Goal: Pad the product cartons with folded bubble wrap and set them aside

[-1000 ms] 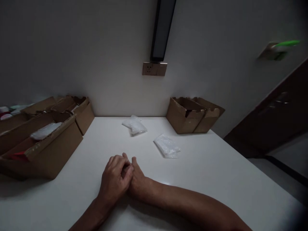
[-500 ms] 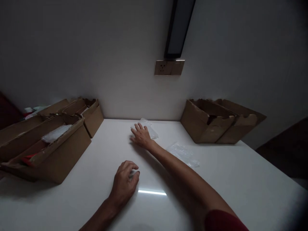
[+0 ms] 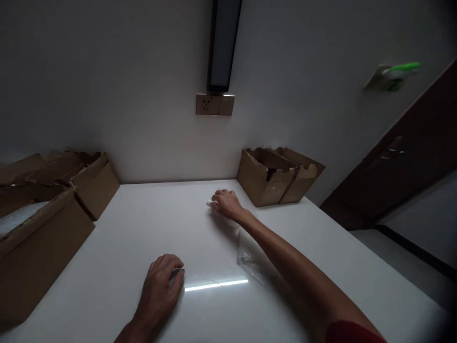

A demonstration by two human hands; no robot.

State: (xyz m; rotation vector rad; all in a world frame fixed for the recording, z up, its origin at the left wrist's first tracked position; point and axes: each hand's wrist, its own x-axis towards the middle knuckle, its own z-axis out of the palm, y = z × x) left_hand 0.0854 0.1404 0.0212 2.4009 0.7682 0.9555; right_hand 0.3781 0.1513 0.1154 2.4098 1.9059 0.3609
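The right hand point(image 3: 227, 204) reaches far across the table point(image 3: 143, 224), fingers curled over a small white bag point(image 3: 210, 203) whose corner pokes out just left of the knuckles. Whether it is truly pinched, I cannot tell. It looks light, soft and slippery; a pinch at that exposed edge should serve best. A clear bag point(image 3: 246, 252) lies under the forearm. The left hand point(image 3: 160, 286) rests nearer, loosely curled, on something small and pale.

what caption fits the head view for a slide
Right hand closed on a small white plastic packet near torn cardboard boxes; left hand curled on the white table.
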